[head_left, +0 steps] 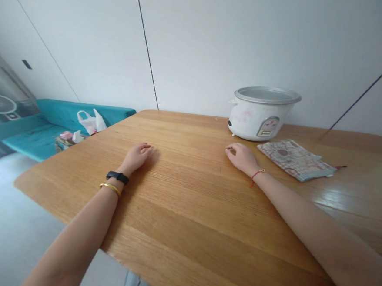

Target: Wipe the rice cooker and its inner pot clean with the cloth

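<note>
Worktop point(186, 212): we see a broad slab of light wood that fills most of the view, with its near left corner jutting over a pale floor.
Sofa point(48, 124): we find a teal seat beyond the worktop's left edge, well apart from both hands.
Cooker point(261, 114): we see a white rice cooker with a metal rim and no lid on it, upright at the far side of the worktop by the wall, its control panel turned toward us.
Cloth point(294, 160): we see a patterned, folded piece lying flat just in front of and to the right of the cooker; we cannot tell whether the two touch.
Bag point(91, 122): we see a white plastic bag on the sofa, with some small items beside it that are too blurred for us to name.
Left hand point(137, 156): it rests on the bare wood, fingers point(146, 148) loosely curled and gripping nothing, with a black band and a gold bangle on the wrist.
Right hand point(242, 157): it rests palm down on the worktop, near the cooker's base and just left of the cloth, touching neither; the fingers point(231, 149) are lightly bent and hold nothing, and a red cord circles the wrist.
</note>
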Demonstrator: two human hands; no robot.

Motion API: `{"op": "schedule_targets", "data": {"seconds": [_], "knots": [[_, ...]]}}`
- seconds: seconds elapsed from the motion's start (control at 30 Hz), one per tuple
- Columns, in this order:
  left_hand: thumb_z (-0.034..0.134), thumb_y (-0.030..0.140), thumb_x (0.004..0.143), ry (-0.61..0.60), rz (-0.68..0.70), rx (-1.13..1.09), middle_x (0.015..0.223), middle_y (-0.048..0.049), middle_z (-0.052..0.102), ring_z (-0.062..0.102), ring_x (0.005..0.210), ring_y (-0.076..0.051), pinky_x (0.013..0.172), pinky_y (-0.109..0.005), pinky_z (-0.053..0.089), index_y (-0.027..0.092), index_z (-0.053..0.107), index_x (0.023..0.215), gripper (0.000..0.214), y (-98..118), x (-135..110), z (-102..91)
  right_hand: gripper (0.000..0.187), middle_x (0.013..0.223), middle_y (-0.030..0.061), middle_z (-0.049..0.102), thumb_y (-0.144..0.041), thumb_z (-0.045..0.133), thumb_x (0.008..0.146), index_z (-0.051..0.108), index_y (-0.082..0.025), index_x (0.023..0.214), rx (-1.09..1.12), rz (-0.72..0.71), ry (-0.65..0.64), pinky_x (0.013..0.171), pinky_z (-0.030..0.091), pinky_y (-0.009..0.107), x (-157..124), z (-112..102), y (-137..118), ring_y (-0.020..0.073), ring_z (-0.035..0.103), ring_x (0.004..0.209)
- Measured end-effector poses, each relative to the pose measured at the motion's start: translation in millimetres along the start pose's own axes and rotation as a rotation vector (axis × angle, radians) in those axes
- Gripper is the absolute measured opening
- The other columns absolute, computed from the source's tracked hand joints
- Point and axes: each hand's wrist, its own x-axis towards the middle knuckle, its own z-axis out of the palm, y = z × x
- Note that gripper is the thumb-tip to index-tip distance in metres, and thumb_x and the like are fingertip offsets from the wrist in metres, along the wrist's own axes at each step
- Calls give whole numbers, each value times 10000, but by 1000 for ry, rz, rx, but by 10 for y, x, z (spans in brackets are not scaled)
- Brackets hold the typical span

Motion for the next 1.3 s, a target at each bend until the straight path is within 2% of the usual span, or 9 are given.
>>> {"op": "schedule_targets", "data": {"seconds": [0.1, 0.23, 0.33, 0.4, 0.53, 0.7, 0.83, 1.0, 1.3], "knots": [[685, 290, 724, 0, -12, -240, 1407, -142, 673, 565, 1391, -314, 1178, -482, 445, 178, 741, 1114, 410, 31, -14, 20, 217, 1120, 98, 763, -263, 543, 959, 747, -199, 989, -22, 2, -33, 966, 512, 366, 1, -10, -23, 245, 690, 1052], [624, 84, 568, -27, -58, -580, 1430, -155, 651, 558, 1403, -324, 1123, -472, 518, 154, 710, 1115, 559, 91, -15, 72, 220, 1124, 93, 770, -259, 547, 964, 758, -209, 1000, -72, -23, -76, 947, 514, 366, -9, -18, -67, 249, 693, 1052], [571, 32, 540, 46, -88, -645, 1424, -153, 650, 553, 1411, -305, 1128, -439, 519, 154, 701, 1079, 568, 148, -22, 100, 228, 1129, 92, 773, -252, 540, 967, 762, -208, 990, -85, -33, -91, 939, 515, 370, -12, -27, -79, 253, 696, 1046], [606, 37, 562, 20, -121, -668, 1376, -160, 673, 591, 1369, -304, 1093, -431, 543, 154, 695, 1094, 552, 180, -38, 106, 229, 1123, 88, 775, -249, 538, 967, 763, -207, 982, -89, -37, -99, 935, 514, 366, -10, -29, -78, 252, 696, 1043], [721, 206, 675, -102, -204, -527, 1244, -165, 728, 663, 1256, -332, 1074, -485, 544, 146, 708, 1111, 441, 211, -72, 82, 236, 1121, 87, 775, -253, 533, 971, 764, -207, 980, -90, -44, -111, 942, 512, 366, -4, -24, -67, 251, 696, 1048], [640, 289, 758, 148, 28, -46, 1335, -139, 702, 585, 1353, -330, 1222, -468, 386, 175, 745, 1028, 311, 186, -49, 32, 243, 1128, 93, 772, -258, 529, 973, 765, -204, 990, -90, -50, -109, 951, 511, 367, -2, -13, -52, 248, 694, 1055], [556, 265, 784, 70, -30, -134, 1158, -124, 775, 718, 1128, -282, 1055, -429, 538, 168, 741, 1078, 361, 155, -26, 70, 232, 1126, 86, 771, -253, 534, 971, 762, -209, 970, -86, -56, -114, 957, 506, 353, -2, -12, -47, 237, 690, 1058], [598, 249, 727, 4, -109, -343, 1072, -125, 783, 754, 1007, -264, 880, -382, 609, 150, 729, 1036, 350, 151, -46, 140, 219, 1114, 75, 769, -246, 539, 971, 752, -217, 925, -83, -72, -123, 963, 498, 341, 5, -18, -40, 228, 683, 1064], [657, 318, 699, -64, -154, -359, 905, -74, 797, 744, 877, -236, 905, -376, 585, 175, 746, 972, 320, 104, -30, 146, 221, 1094, 78, 763, -241, 534, 971, 748, -211, 929, -87, -88, -135, 942, 499, 354, -2, -46, -71, 233, 677, 1045]]}}
